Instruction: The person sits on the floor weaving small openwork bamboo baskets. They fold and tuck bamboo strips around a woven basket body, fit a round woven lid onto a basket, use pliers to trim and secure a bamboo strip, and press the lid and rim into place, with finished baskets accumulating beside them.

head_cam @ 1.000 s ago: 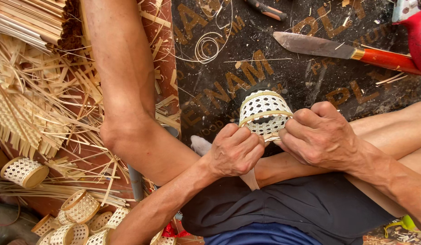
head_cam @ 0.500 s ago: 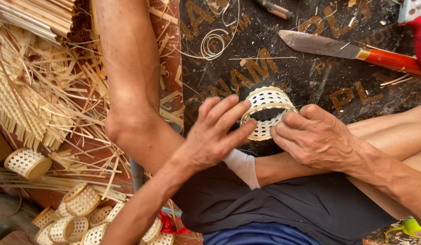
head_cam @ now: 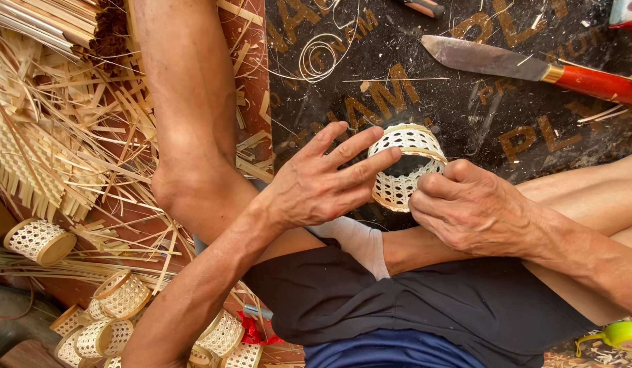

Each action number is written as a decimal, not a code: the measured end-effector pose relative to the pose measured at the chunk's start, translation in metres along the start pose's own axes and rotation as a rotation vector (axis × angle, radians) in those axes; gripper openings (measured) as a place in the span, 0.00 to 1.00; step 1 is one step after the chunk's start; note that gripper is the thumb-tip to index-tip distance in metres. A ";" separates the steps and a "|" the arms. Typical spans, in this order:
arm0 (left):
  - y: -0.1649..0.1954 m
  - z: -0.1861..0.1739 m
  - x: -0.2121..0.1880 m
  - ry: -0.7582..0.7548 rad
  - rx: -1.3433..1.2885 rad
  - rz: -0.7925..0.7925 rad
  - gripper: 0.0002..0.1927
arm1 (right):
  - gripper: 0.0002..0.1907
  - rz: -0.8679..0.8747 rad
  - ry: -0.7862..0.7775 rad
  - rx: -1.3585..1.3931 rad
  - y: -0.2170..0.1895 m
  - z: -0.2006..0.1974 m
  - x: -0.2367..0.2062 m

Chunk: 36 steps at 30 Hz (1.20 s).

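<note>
Centrally, a small woven basket, a pale open-weave cylinder with a bamboo rim, is held above the crossed legs, just over a dark mat. Its hollow is dark, and nothing can be made out inside. The basket is gripped at its lower right side by the right hand, fingers curled against the weave. The left hand is spread flat, its fingertips laid on the rim and outer wall. Finished baskets of the same kind are heaped at lower left, each seen hollow, and another lies apart among bamboo strips. A red-handled knife is laid on the mat.
</note>
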State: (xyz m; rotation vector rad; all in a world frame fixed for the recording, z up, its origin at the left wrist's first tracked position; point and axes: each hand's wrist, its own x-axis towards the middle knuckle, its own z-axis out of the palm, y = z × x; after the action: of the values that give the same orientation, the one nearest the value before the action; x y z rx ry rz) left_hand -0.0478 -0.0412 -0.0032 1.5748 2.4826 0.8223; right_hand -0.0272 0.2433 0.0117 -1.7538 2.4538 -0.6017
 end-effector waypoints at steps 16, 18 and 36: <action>-0.008 0.009 0.019 -0.070 0.010 0.129 0.05 | 0.16 -0.118 0.040 0.087 0.001 0.015 -0.007; -0.004 0.010 0.015 -0.070 0.015 0.100 0.06 | 0.16 -0.108 0.039 0.043 0.002 0.009 -0.006; 0.079 0.047 0.017 0.613 -0.268 -0.822 0.17 | 0.05 0.656 0.233 -0.078 -0.028 0.009 0.020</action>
State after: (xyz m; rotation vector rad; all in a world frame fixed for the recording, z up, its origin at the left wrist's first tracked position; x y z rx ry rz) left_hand 0.0250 0.0176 -0.0017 0.1344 2.8198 1.5007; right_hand -0.0061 0.2147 0.0164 -0.8207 3.0002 -0.6608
